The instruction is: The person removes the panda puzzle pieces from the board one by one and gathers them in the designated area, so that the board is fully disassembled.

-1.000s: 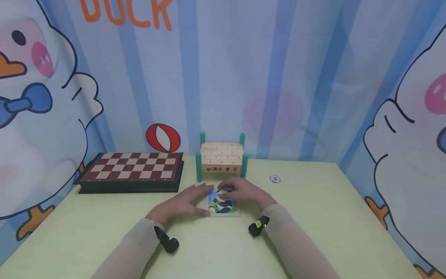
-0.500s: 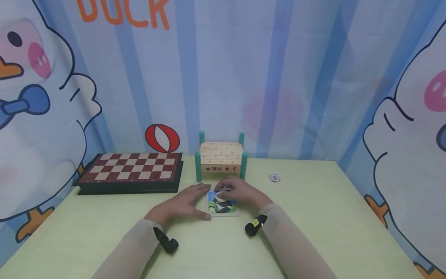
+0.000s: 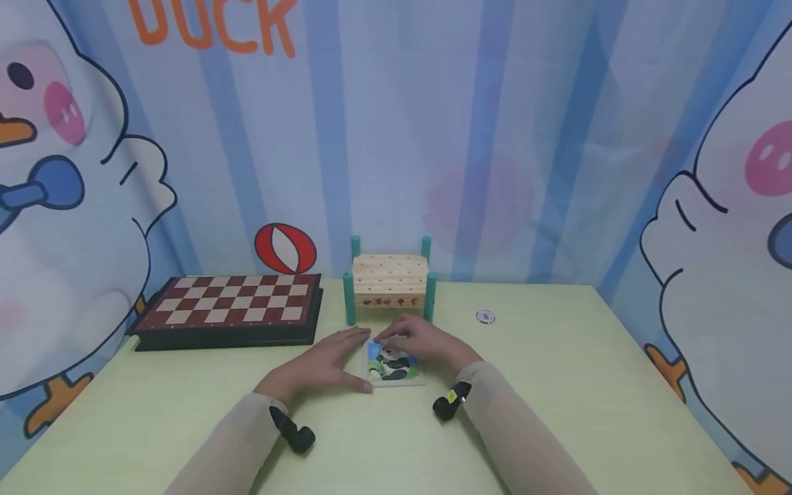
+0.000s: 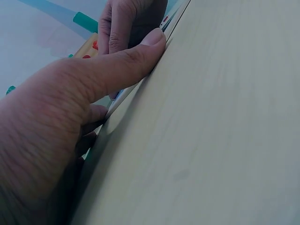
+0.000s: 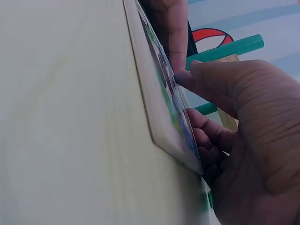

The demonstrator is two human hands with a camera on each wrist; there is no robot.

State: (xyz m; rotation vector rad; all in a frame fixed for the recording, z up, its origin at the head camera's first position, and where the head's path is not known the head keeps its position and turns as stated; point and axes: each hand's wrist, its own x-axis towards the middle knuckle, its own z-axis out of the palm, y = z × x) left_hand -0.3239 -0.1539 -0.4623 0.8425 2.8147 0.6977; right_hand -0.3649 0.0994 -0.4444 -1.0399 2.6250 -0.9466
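Note:
A flat square panda picture board (image 3: 396,371) with a pale rim lies on the table between both hands; separate pieces cannot be made out. My left hand (image 3: 315,366) rests at its left side, fingers extended toward the upper corner and thumb at the lower one. In the left wrist view, the left thumb (image 4: 124,70) lies along the board's edge. My right hand (image 3: 430,342) reaches over the top, its fingertips touching the upper left part of the picture. In the right wrist view, the right hand's thumb and forefinger meet close over the picture; nothing shows between them.
Just behind the board stands a small wooden bed-like stand (image 3: 390,278) with green posts. A folded checkered board (image 3: 235,302) lies at the back left. A round chip (image 3: 485,316) lies on the right of the table (image 3: 588,385). A duck-print curtain (image 3: 396,137) hangs behind.
The right fingertips have moved left across the top of the picture. A grey edge seen by them half a second ago no longer shows. The left hand stays at the board's left side.

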